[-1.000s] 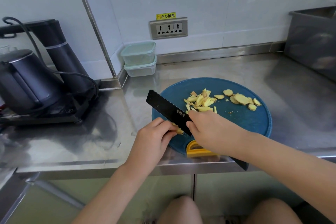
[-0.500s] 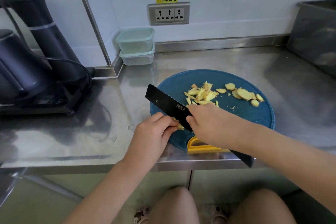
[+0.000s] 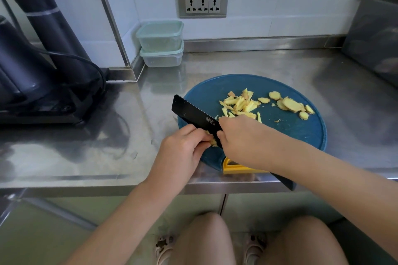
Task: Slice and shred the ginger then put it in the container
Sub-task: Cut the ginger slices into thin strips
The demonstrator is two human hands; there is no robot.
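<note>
A round blue cutting board (image 3: 301, 135) lies on the steel counter. My right hand (image 3: 243, 137) grips a black knife (image 3: 193, 114), its blade angled across the board's near left edge. My left hand (image 3: 183, 148) pinches a small ginger piece (image 3: 212, 141) against the blade. A pile of shredded ginger (image 3: 240, 104) sits mid-board, and several ginger slices (image 3: 289, 104) lie to its right. Two stacked clear containers with pale green lids (image 3: 160, 43) stand at the back wall.
A dark kettle and stand (image 3: 38, 66) with a cable fill the left counter. A grey bin (image 3: 374, 36) stands at the back right. A wall socket (image 3: 202, 4) sits above the containers. The board's yellow handle (image 3: 231, 166) is at the counter's front edge.
The view has tilted down a little. Both hands and the knife stay at the board's near left edge, with the left fingers still pressed on the ginger piece.
</note>
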